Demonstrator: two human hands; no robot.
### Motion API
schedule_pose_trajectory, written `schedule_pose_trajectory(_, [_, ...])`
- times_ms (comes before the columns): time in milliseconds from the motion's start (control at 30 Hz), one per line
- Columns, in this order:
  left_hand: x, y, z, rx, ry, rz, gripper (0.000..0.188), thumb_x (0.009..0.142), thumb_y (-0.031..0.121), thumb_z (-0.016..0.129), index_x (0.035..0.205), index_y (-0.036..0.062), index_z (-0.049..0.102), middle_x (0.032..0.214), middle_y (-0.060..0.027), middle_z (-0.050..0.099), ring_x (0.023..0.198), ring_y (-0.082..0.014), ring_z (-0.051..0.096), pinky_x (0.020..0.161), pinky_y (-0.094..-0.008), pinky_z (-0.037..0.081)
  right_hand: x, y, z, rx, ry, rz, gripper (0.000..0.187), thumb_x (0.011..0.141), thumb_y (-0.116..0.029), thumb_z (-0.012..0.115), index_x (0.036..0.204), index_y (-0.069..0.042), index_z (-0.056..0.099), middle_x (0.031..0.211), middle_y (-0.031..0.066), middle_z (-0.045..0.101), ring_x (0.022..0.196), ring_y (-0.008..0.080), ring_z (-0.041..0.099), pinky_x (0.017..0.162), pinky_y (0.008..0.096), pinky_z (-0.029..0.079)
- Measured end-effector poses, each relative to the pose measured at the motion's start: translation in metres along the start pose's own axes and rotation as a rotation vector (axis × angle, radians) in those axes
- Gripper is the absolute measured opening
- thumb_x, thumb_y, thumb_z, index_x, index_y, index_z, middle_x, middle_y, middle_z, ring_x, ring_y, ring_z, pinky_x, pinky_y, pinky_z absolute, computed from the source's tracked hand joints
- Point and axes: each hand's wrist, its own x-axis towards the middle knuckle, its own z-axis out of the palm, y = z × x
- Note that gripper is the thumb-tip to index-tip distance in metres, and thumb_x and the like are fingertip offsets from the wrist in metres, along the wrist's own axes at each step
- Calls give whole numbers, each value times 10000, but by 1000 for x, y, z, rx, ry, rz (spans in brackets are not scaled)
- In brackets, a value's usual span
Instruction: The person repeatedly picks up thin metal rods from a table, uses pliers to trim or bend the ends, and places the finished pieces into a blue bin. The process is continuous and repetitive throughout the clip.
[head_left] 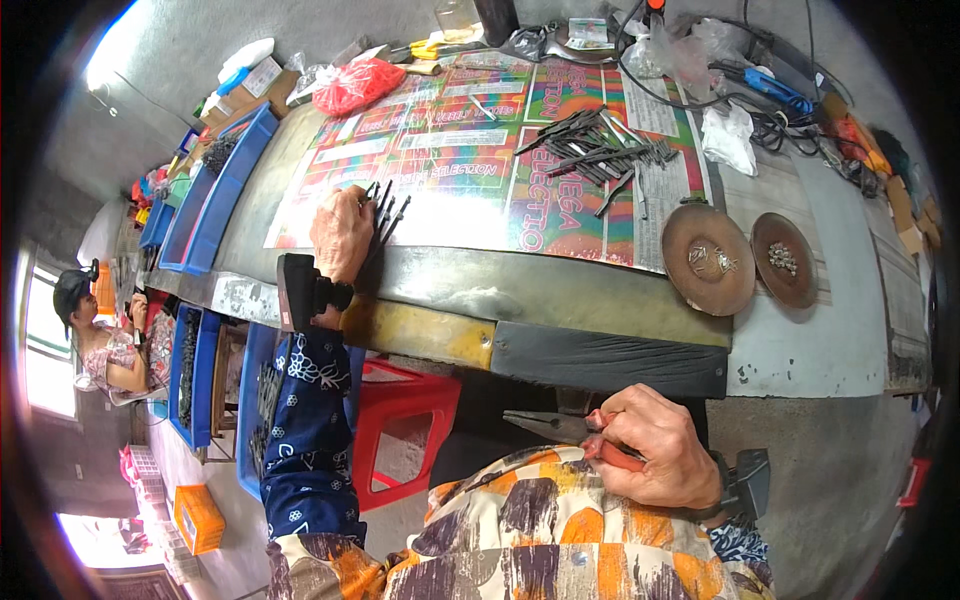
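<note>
My left hand (340, 235) rests at the near left part of the table, fingers closed around several thin black strips (390, 218) that stick out to its right. Held low in front of my body, near the table's front edge, my right hand (660, 450) grips a pair of pliers (550, 425) by the red handles. The plier jaws point left and look nearly closed, with nothing visible between them. A loose heap of similar black strips (590, 155) lies across the colourful printed sheet (460, 195) on the tabletop.
Two round brown dishes (700, 292) hold small metal pieces at the right. Blue trays (222, 195) stand left; a red stool (365, 440) is under the table. A red plastic bag (357, 88), cables (780, 90) and clutter line the back. Another person (115, 345) sits far left.
</note>
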Motion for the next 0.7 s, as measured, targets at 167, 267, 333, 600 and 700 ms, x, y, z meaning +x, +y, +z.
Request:
schedule_pose_trajectory(167, [-1, 7, -1, -86, -2, 103, 92, 855, 83, 660, 932, 70, 611, 847, -164, 622, 794, -391, 623, 693, -478, 495, -1, -1, 1, -21, -2, -2, 221, 653, -63, 774, 825, 10, 655, 920, 142, 627, 835, 269, 632, 715, 392, 546])
schedule_pose_trajectory(267, [-18, 27, -5, -107, 38, 183, 67, 872, 29, 618, 912, 60, 574, 846, -162, 629, 785, -396, 624, 667, -466, 496, -1, -1, 2, -47, 9, -3, 221, 654, -65, 778, 820, 9, 653, 914, 140, 624, 828, 268, 632, 704, 394, 544])
schedule_pose_trajectory(333, [-26, 42, -12, -173, 53, 198, 72, 880, 29, 615, 926, 57, 568, 844, -160, 633, 791, -391, 630, 664, -464, 495, -2, -2, 3, -47, 27, -17, 220, 651, -60, 774, 820, 12, 652, 910, 144, 621, 817, 268, 630, 696, 394, 542])
schedule_pose_trajectory(600, [-57, 105, -77, -571, -6, -47, 125, 948, 58, 647, 1069, 32, 647, 779, -76, 693, 599, -153, 596, 548, -303, 450, -2, -7, 0, -38, 132, -47, 217, 651, -29, 757, 815, 16, 623, 911, 151, 602, 783, 283, 611, 684, 394, 517])
schedule_pose_trajectory(700, [-82, 128, -104, -1097, -199, -222, 159, 981, 25, 612, 1125, -12, 668, 819, -1, 689, 562, 6, 444, 485, -168, 339, -1, -12, -3, -170, 215, -90, 218, 655, -19, 739, 832, 9, 616, 937, 141, 595, 806, 281, 595, 700, 398, 486])
